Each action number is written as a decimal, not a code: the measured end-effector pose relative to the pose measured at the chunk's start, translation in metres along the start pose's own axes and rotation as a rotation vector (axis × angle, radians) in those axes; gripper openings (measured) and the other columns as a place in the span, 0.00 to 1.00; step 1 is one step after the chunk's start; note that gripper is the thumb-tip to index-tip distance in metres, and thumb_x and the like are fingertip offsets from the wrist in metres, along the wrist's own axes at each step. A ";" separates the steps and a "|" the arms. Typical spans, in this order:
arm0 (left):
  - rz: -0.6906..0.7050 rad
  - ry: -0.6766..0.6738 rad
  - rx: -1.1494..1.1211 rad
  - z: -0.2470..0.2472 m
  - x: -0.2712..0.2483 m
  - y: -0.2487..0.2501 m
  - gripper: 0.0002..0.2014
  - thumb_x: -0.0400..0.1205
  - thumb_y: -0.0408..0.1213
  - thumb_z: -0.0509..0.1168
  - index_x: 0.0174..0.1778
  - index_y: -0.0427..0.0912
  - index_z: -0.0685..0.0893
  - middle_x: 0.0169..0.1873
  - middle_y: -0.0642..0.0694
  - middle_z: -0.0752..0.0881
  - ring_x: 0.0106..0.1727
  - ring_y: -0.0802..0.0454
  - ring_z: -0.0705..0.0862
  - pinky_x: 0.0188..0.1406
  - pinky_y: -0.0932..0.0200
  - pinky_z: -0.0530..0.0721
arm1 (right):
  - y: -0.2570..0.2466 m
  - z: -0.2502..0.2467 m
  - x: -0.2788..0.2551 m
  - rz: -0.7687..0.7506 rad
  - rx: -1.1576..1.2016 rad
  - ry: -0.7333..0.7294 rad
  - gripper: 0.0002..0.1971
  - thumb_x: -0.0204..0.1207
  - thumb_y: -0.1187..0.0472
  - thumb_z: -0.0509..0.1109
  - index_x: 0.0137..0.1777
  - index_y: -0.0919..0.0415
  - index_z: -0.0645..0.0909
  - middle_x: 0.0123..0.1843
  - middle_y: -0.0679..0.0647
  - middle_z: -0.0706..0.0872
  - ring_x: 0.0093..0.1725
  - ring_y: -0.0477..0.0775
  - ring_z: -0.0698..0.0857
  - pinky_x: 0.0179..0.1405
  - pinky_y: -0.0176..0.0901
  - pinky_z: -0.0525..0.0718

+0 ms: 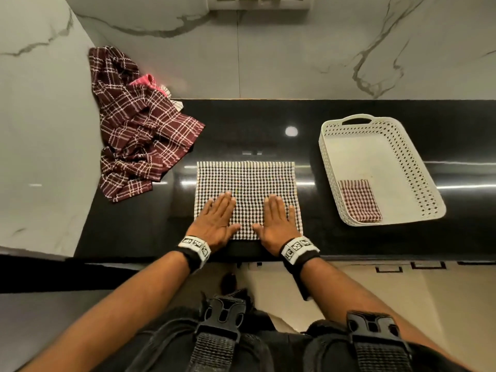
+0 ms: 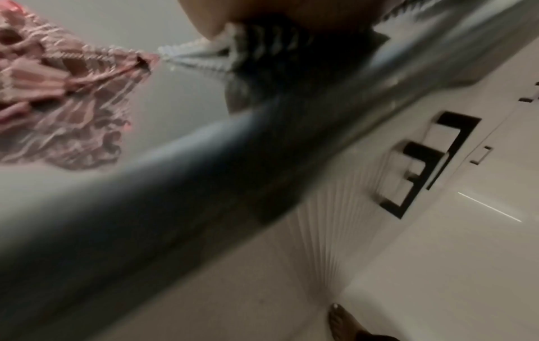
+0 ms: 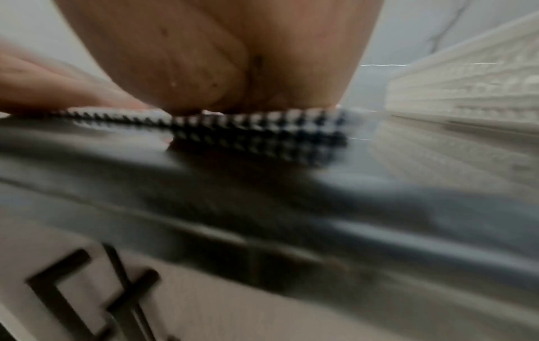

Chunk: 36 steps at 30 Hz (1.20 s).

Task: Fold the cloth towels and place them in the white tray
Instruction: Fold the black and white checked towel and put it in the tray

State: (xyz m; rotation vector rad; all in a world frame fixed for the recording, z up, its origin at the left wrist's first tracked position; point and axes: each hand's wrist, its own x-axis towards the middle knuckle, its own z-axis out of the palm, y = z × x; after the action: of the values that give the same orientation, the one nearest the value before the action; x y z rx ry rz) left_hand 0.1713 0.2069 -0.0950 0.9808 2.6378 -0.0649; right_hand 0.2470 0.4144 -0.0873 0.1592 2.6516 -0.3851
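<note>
A black-and-white checked towel (image 1: 245,181) lies flat on the black counter (image 1: 241,119). My left hand (image 1: 218,216) and right hand (image 1: 279,218) both press flat on its near half, fingers straight. In the right wrist view the palm rests on the checked towel (image 3: 262,124), which lies in at least two layers at its near edge. At the right stands the white tray (image 1: 418,183), with a folded maroon checked towel (image 1: 359,200) in its near left corner. A crumpled maroon plaid towel (image 1: 139,130) lies at the back left, also blurred in the left wrist view as the plaid towel (image 2: 58,92).
A pink cloth (image 1: 146,80) and a bit of a white one peek out behind the plaid towel. A marble wall (image 1: 295,55) rises behind the counter and a marble side panel (image 1: 40,130) stands at the left. The counter's front edge (image 1: 241,260) runs just under my wrists.
</note>
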 end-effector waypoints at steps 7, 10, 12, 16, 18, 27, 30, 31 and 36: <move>-0.037 0.088 -0.047 0.034 -0.062 -0.029 0.45 0.83 0.69 0.37 0.88 0.39 0.45 0.87 0.41 0.42 0.88 0.46 0.39 0.86 0.45 0.41 | 0.055 0.015 -0.044 -0.050 -0.021 0.080 0.47 0.79 0.29 0.38 0.86 0.61 0.31 0.87 0.57 0.27 0.85 0.56 0.27 0.83 0.65 0.30; -0.005 0.069 -0.016 0.040 -0.077 -0.027 0.51 0.80 0.74 0.44 0.87 0.36 0.47 0.87 0.37 0.44 0.88 0.42 0.43 0.85 0.43 0.43 | 0.063 0.026 -0.061 -0.136 -0.106 0.046 0.56 0.74 0.22 0.50 0.84 0.59 0.26 0.83 0.57 0.21 0.83 0.57 0.23 0.81 0.67 0.28; 0.011 0.071 0.001 0.044 -0.087 -0.026 0.50 0.79 0.64 0.60 0.87 0.36 0.48 0.87 0.36 0.46 0.88 0.42 0.42 0.84 0.44 0.43 | 0.066 0.034 -0.072 -0.153 -0.170 0.055 0.59 0.75 0.32 0.66 0.84 0.58 0.26 0.83 0.58 0.22 0.83 0.60 0.24 0.81 0.67 0.30; 0.045 0.137 -0.142 0.048 -0.108 -0.026 0.49 0.66 0.34 0.73 0.84 0.35 0.61 0.85 0.36 0.60 0.87 0.45 0.49 0.85 0.53 0.43 | 0.072 0.049 -0.091 -0.180 -0.100 0.210 0.49 0.75 0.64 0.73 0.88 0.54 0.45 0.88 0.54 0.39 0.87 0.55 0.38 0.82 0.62 0.34; 0.072 0.261 -0.304 0.046 -0.121 -0.030 0.38 0.68 0.36 0.70 0.78 0.35 0.74 0.80 0.37 0.70 0.83 0.43 0.65 0.83 0.64 0.47 | 0.077 0.047 -0.101 -0.224 0.071 0.237 0.38 0.76 0.66 0.70 0.86 0.52 0.61 0.88 0.48 0.52 0.87 0.50 0.48 0.84 0.59 0.38; -0.343 0.386 -0.630 -0.027 -0.085 -0.038 0.11 0.87 0.46 0.62 0.52 0.41 0.81 0.38 0.38 0.88 0.42 0.36 0.86 0.41 0.47 0.80 | 0.060 -0.020 -0.068 0.112 0.745 0.429 0.10 0.85 0.56 0.65 0.51 0.61 0.84 0.47 0.56 0.90 0.48 0.55 0.86 0.49 0.48 0.81; -0.471 0.294 -0.562 -0.032 -0.055 -0.039 0.15 0.89 0.45 0.57 0.58 0.35 0.77 0.50 0.28 0.87 0.52 0.28 0.85 0.50 0.41 0.80 | 0.050 -0.026 -0.036 0.235 0.692 0.413 0.14 0.86 0.54 0.61 0.58 0.64 0.82 0.56 0.63 0.89 0.57 0.64 0.86 0.58 0.50 0.82; -0.503 0.265 -0.529 -0.032 -0.047 -0.037 0.15 0.90 0.44 0.56 0.58 0.34 0.76 0.52 0.27 0.86 0.54 0.27 0.84 0.51 0.40 0.80 | 0.046 -0.026 -0.028 0.274 0.668 0.399 0.15 0.86 0.53 0.60 0.59 0.64 0.81 0.58 0.66 0.88 0.58 0.67 0.85 0.60 0.53 0.82; -0.566 0.221 -0.455 -0.021 -0.031 -0.032 0.12 0.90 0.43 0.52 0.56 0.36 0.72 0.52 0.29 0.86 0.53 0.27 0.85 0.48 0.40 0.80 | 0.030 -0.026 -0.013 0.402 0.452 0.334 0.15 0.89 0.53 0.53 0.60 0.65 0.74 0.58 0.69 0.86 0.60 0.72 0.84 0.60 0.60 0.79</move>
State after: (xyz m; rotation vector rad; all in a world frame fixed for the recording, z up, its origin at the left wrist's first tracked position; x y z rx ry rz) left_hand 0.1669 0.1659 -0.0674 0.0883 2.8508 0.5142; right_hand 0.2532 0.4504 -0.0666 0.9542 2.7069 -0.8736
